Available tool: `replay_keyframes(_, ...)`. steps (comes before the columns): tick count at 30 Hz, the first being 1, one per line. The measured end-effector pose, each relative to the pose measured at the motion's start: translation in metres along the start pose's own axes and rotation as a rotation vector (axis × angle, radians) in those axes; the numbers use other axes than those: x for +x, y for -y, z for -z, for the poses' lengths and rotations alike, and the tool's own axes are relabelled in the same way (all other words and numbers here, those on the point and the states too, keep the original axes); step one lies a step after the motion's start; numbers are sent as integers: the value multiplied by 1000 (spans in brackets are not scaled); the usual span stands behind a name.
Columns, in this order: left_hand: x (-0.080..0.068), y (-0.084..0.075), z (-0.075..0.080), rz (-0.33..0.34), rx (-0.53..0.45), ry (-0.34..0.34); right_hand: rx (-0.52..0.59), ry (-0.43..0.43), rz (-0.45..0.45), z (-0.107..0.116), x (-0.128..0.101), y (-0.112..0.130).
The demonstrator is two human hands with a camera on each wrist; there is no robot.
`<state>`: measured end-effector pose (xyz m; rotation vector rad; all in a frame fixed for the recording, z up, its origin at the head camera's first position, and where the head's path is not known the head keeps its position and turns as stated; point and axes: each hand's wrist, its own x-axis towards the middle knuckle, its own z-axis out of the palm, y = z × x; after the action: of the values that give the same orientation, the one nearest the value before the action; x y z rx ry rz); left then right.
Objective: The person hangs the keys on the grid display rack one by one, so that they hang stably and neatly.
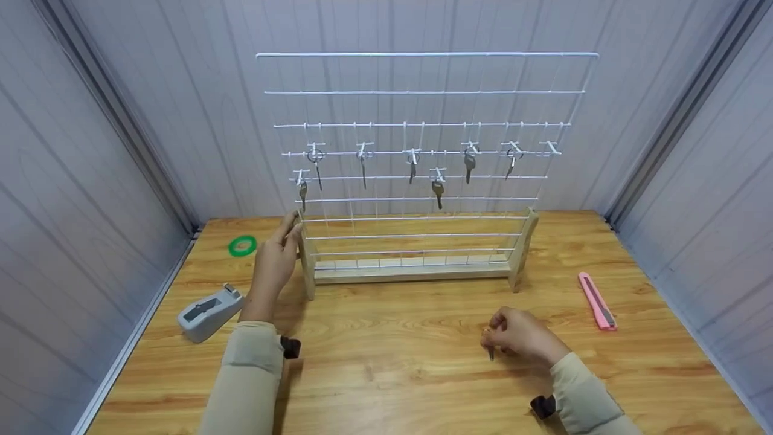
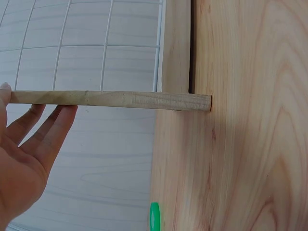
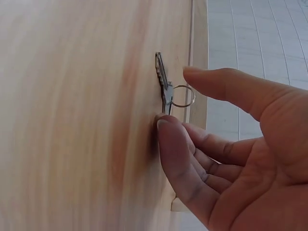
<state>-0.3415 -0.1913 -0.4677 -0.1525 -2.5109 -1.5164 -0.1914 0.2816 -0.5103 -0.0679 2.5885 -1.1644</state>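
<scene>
The right hand (image 1: 524, 335) rested low on the wooden table (image 1: 398, 374), nearest the camera, with its fingertips (image 3: 166, 126) curled down onto a small key (image 3: 163, 84) lying flat on the tabletop. The key's split ring (image 3: 184, 96) stood up between thumb and fingers; the thumb hovered above the ring, and from the wrist view it could not be told for certain whether the fingers pinched the key or only pressed on its head. Further back and to the left, the left hand (image 1: 275, 260) was raised with fingers straight and spread, the fingertips (image 2: 57, 113) touching the left wooden post (image 1: 305, 254) of the rack, holding nothing. A grey tape dispenser (image 1: 208, 311) sat on the table left of that forearm, and a green tape roll (image 1: 243, 246) lay beyond it near the back left corner. A pink box cutter (image 1: 596, 300) lay on the right side, well apart from the right hand. The white wire grid (image 1: 423, 151) stood upright in the wooden base (image 1: 410, 273) toward the back of the table, with several keys (image 1: 438, 192) hanging from its hooks.
</scene>
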Motion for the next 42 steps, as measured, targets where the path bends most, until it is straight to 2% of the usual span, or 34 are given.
replay_keyframes(10, 1, -2, -1, 1, -4, -12, -58, -59, -29, -9, 6, 3)
replay_keyframes(16, 1, -2, -1, -9, -6, -5, -75, -50, -31, -11, 9, 2)
replay_keyframes(20, 0, -1, -1, -13, -3, -3, -58, -26, -35, -11, 9, 1)
replay_keyframes(29, -1, 0, 1, -11, 21, -2, -35, -16, 15, -9, 8, 1)
replay_keyframes(38, 0, 1, 0, -22, 25, -19, 42, -25, -68, -11, 12, 3)
replay_keyframes(42, -1, 0, 0, -21, 26, -21, 37, -33, -79, -12, 13, 3)
